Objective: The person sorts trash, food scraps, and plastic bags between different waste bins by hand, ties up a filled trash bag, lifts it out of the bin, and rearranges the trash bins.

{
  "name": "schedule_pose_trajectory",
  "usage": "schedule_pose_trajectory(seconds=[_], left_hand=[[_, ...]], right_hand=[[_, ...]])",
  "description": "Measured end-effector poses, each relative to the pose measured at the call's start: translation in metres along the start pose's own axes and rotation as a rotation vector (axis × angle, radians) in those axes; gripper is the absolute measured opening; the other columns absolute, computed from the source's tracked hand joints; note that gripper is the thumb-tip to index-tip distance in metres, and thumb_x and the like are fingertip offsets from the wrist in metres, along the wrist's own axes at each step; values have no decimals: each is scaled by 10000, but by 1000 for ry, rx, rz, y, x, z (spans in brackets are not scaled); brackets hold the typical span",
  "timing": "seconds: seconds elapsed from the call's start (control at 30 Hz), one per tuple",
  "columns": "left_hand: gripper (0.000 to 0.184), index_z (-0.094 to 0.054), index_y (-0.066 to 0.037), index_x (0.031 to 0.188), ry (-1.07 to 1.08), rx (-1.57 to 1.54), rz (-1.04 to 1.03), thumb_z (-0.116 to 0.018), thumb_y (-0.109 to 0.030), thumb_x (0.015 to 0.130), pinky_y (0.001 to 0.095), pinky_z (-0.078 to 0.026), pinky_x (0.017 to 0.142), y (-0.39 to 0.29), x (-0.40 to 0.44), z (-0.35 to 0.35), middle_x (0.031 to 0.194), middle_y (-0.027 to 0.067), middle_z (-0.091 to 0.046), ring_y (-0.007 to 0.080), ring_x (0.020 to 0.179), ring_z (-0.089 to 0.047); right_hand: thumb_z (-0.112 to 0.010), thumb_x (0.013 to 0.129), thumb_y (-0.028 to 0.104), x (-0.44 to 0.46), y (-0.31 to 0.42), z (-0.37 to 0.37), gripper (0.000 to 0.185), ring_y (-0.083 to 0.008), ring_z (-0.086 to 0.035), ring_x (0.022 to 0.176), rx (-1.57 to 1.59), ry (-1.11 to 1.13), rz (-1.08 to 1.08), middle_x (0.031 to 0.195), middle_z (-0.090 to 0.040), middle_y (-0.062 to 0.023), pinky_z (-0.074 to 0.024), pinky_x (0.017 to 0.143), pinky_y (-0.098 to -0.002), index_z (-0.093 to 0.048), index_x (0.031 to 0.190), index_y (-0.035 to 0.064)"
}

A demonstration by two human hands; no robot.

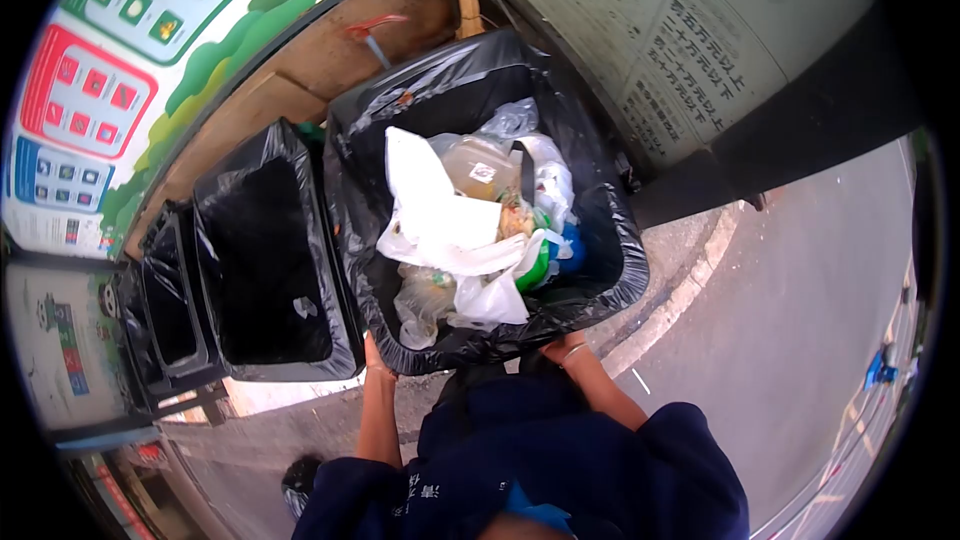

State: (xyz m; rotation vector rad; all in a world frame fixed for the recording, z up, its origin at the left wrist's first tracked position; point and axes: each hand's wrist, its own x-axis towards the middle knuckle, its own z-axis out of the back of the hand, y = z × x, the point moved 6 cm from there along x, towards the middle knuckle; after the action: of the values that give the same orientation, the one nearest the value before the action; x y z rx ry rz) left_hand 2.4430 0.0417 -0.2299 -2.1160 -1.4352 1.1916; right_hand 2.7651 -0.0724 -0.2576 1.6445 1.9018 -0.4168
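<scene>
A large trash bin [612,290] lined with a black bag stands right in front of my body. In it lie a white plastic bag [440,230], clear bags with food waste, a see-through container [480,170] with a label, and green and blue items. My left hand [376,355] holds the bin's near left corner from below the rim. Further right along the near side, my right hand [565,348] grips under the rim, a band on its wrist. The bin and its liner hide most of the fingers of both hands.
Left of the bin stand a second black-lined bin [265,270] with a small scrap inside and a narrower bin [170,300]. A sign board [90,90] rises behind them, a printed panel [660,50] at right. A curb [690,290] and road lie right; a dark bag [300,480] sits lower left.
</scene>
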Motion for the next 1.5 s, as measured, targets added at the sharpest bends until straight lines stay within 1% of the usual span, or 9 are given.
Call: schedule_pose_trajectory(seconds=[0.03,0.27,0.4,0.67,1.0,1.13,1.37,1.4,1.5], left_hand=[[480,-560,-41,1220,123,-50,-23,-423,-393,924,404,-425,990,3,7,0,1213,106,-595,290,1106,-565],[404,-619,-77,1093,53,-254,42,-469,-410,922,403,-489,875,13,5,-1,1004,66,-667,266,917,-631],[481,-589,-90,1152,135,-273,60,-469,-496,924,403,-462,914,20,21,2,1081,59,-639,261,989,-601],[423,-531,-42,1221,383,-344,-41,-446,-368,966,381,-402,996,54,72,16,1180,106,-592,262,1068,-555],[384,-532,-50,1170,456,-17,77,-447,-360,960,390,-403,971,82,104,-48,1132,103,-588,256,1034,-550],[369,-533,-54,1150,435,97,107,-447,-356,958,394,-404,962,90,96,-56,1113,101,-586,253,1021,-548],[343,-534,-60,1114,447,195,152,-448,-351,954,400,-404,944,102,93,-50,1079,99,-584,249,997,-544],[340,-534,-61,1109,451,203,152,-448,-350,953,401,-404,942,102,92,-48,1074,99,-583,249,993,-544],[329,-534,-63,1094,459,225,162,-448,-347,951,404,-404,934,102,92,-40,1059,98,-582,247,983,-542]], right_hand=[[-488,874,424,6,-3,5,398,-246,-636,911,4,3,0,1013,-669,-71,-517,826,-395,-636,1033,90],[-446,889,463,34,-12,16,490,-287,-586,1059,-35,77,135,1161,-622,-100,-462,948,-438,-602,1148,78],[-373,905,505,27,-18,-1,565,-304,-540,1136,-103,67,253,1248,-575,-104,-405,1017,-458,-559,1228,81],[-488,869,445,52,-33,-11,482,-288,-591,1063,-37,110,449,1161,-625,-125,-457,932,-409,-617,1146,72],[-546,844,403,122,-8,60,436,-281,-616,1020,-968,-589,814,1107,-647,-140,-478,877,-390,-641,1098,61],[-622,795,328,106,4,75,378,-284,-647,942,-891,-791,893,1016,-669,-171,-492,783,-377,-659,1021,26],[-615,777,367,91,7,65,389,-347,-614,991,-1064,-826,781,1008,-662,-193,-471,843,-400,-673,973,35],[-603,786,366,79,2,61,398,-362,-616,976,-840,-771,774,1001,-656,-214,-473,835,-407,-666,980,25],[-574,808,354,46,2,35,371,-366,-625,940,-903,-874,860,983,-657,-217,-478,814,-417,-666,962,29]])
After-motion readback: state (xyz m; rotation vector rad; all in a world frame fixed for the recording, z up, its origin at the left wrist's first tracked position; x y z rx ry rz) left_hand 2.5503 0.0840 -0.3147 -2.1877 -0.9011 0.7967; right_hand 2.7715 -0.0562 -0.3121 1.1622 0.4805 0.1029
